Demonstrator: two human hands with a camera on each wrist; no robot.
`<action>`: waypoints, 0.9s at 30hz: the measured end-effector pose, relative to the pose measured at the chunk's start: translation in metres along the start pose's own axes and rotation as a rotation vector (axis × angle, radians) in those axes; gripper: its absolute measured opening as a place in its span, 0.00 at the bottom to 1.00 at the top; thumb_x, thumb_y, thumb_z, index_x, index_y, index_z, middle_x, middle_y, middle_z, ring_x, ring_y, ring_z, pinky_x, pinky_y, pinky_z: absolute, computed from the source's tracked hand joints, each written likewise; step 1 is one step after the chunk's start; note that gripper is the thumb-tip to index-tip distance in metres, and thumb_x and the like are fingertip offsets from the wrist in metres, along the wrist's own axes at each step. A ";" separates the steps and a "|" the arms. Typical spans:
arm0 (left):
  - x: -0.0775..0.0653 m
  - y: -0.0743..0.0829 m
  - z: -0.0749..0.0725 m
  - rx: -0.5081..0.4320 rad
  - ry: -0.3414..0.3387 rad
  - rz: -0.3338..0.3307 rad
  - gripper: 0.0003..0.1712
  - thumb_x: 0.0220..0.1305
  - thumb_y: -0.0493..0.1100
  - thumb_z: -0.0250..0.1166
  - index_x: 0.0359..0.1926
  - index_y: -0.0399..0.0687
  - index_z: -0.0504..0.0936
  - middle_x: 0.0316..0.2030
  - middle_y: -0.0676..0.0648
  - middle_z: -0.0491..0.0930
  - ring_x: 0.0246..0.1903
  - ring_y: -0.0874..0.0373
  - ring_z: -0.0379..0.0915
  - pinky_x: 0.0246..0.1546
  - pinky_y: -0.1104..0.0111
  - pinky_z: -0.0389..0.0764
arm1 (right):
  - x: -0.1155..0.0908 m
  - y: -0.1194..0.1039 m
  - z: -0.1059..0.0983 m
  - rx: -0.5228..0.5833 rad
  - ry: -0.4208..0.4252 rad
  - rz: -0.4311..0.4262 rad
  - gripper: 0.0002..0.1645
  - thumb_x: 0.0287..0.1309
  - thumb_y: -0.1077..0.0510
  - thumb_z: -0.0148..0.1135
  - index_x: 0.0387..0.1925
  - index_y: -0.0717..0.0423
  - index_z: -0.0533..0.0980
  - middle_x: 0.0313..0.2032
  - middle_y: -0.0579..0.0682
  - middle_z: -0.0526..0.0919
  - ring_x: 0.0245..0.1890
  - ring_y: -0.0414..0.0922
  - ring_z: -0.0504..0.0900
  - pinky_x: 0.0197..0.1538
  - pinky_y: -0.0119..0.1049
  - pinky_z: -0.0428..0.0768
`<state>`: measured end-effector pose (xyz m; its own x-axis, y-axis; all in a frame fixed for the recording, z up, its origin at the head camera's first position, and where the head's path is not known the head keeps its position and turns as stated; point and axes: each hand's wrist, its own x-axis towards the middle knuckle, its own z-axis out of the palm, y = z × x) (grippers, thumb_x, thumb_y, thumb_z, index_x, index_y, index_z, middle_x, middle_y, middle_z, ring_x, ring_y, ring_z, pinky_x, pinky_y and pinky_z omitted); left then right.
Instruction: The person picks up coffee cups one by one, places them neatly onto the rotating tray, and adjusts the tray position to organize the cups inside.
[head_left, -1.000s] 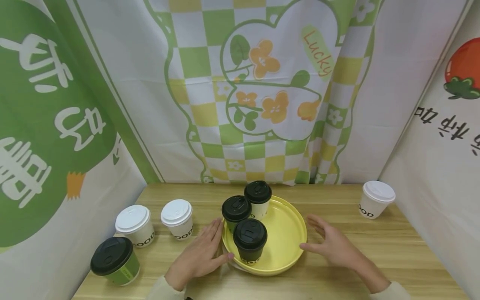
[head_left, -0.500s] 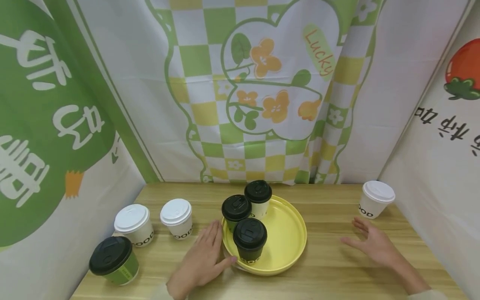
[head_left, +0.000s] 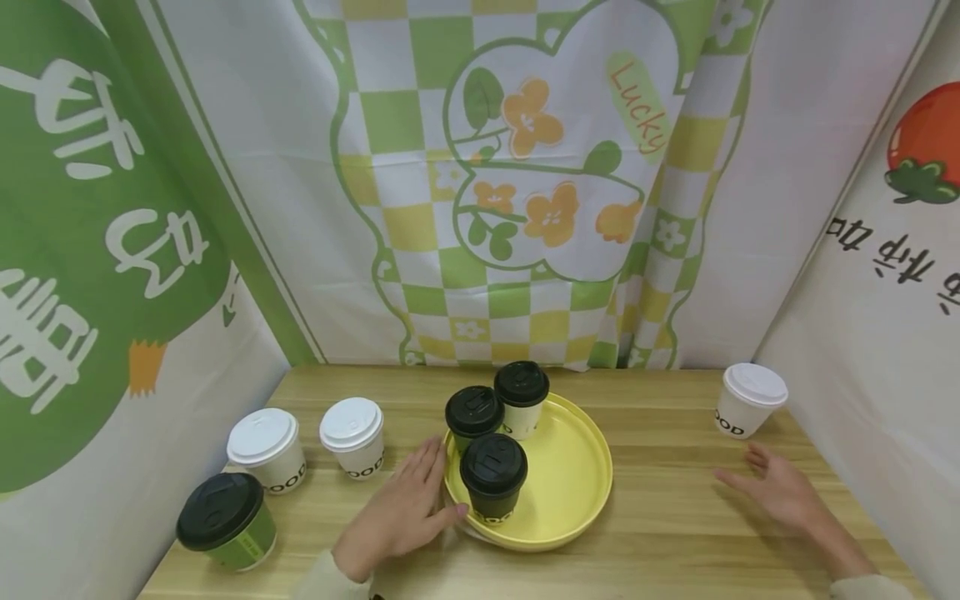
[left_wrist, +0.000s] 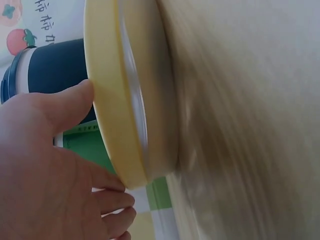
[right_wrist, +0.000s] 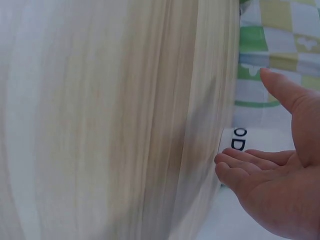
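My left hand [head_left: 401, 504] rests against the left edge of a round yellow tray [head_left: 577, 492]. Its thumb touches the rim in the left wrist view, with the fingers extended along the side. Toward the tray's left stand a dark cup with a black lid [head_left: 493, 479], a green cup with a black lid [head_left: 474, 414] and a white cup with a black lid [head_left: 522, 398]. My right hand [head_left: 783, 492] is held above the table, fingers extended and thumb apart, holding nothing. Just beyond it stands a white cup with a white lid [head_left: 750, 402]; contact does not show.
On the left stand two white-lidded cups [head_left: 264, 450] [head_left: 354, 437] and a green cup with a black lid [head_left: 227, 521]. The wooden table [head_left: 652, 550] ends at a checkered curtain [head_left: 510, 317] behind, with printed cloth walls on both sides.
My right hand has moved right from beside the tray to near the white cup. The tray's cups have shifted slightly clockwise. My left hand stays at the rim.
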<state>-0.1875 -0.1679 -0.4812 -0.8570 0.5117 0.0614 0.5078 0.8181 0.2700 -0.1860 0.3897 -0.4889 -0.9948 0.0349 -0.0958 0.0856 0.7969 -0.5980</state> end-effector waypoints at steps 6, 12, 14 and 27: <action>0.000 -0.003 -0.006 -0.023 -0.008 0.019 0.49 0.80 0.64 0.50 0.79 0.25 0.56 0.81 0.28 0.52 0.82 0.33 0.50 0.82 0.44 0.57 | 0.007 0.014 -0.010 -0.067 0.011 -0.005 0.62 0.74 0.36 0.60 0.71 0.91 0.49 0.69 0.87 0.60 0.69 0.82 0.65 0.68 0.75 0.68; -0.003 -0.001 -0.005 -0.003 0.010 0.011 0.48 0.80 0.63 0.52 0.79 0.26 0.58 0.81 0.28 0.53 0.82 0.34 0.51 0.82 0.43 0.57 | 0.018 0.024 -0.021 -0.080 0.043 -0.016 0.57 0.75 0.39 0.59 0.67 0.93 0.55 0.65 0.91 0.62 0.65 0.84 0.68 0.66 0.75 0.72; -0.004 0.001 -0.004 0.006 0.016 0.004 0.50 0.79 0.66 0.53 0.79 0.26 0.57 0.81 0.28 0.53 0.82 0.34 0.51 0.82 0.44 0.57 | 0.021 0.024 -0.023 -0.092 0.072 -0.017 0.57 0.74 0.38 0.60 0.67 0.92 0.55 0.64 0.91 0.62 0.64 0.85 0.68 0.64 0.76 0.73; -0.006 0.009 -0.002 0.038 0.011 0.004 0.52 0.78 0.67 0.52 0.78 0.24 0.57 0.80 0.27 0.53 0.81 0.33 0.51 0.82 0.45 0.60 | 0.049 0.020 -0.020 0.083 0.110 0.064 0.66 0.71 0.32 0.61 0.79 0.78 0.42 0.74 0.86 0.51 0.73 0.84 0.54 0.71 0.80 0.61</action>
<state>-0.1780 -0.1645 -0.4777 -0.8558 0.5121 0.0725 0.5138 0.8257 0.2326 -0.2337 0.4196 -0.4892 -0.9868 0.1536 -0.0508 0.1488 0.7385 -0.6577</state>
